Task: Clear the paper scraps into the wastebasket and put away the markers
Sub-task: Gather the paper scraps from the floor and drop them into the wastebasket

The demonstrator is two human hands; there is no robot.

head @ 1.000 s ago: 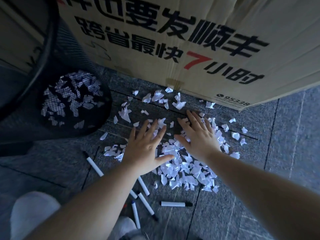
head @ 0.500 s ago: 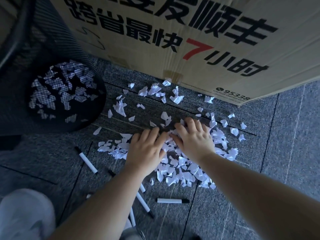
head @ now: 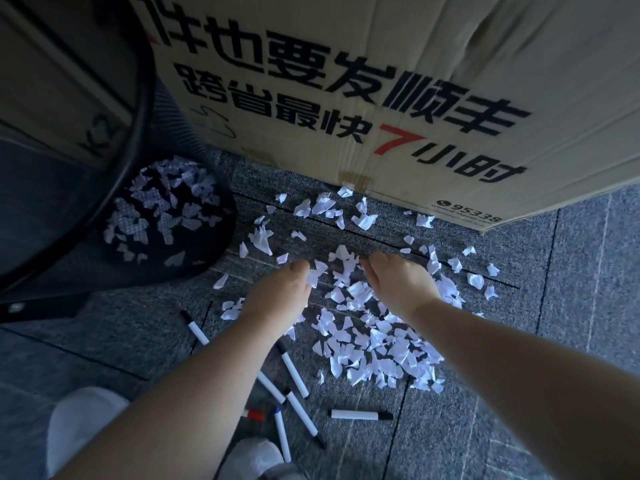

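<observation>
- Since 1 s ago: left hand (head: 277,299) and right hand (head: 401,285) gone from flat, spread fingers to curled and drawn in toward each other, bunching paper scraps (head: 374,344) between them on the carpet (head: 571,306).
- Grip: both hands cupped, fingers tucked under and hidden from view; scraps touching both, esp. at the fingertips, but can't tell if any actually gripped.
- Markers (head: 294,374): white barrels w/ dark caps, lying flat on carpet near the left forearm. One left of the arm running near-left to far-right... wait, cap end at far-left. Three w/ long axes roughly near-far, fanned. One (head: 360,415) apart to the right, axis left-right, cap pointing right. Small red-capped one partly hidden by the arm.
- Wastebasket (head: 138,98): black mesh, far left, tipped-looking from this angle; scraps in the bottom, seen thru the mesh.
- Cardboard box (head: 415,81) w/ printed text behind the pile, some scraps right against its base.
</observation>
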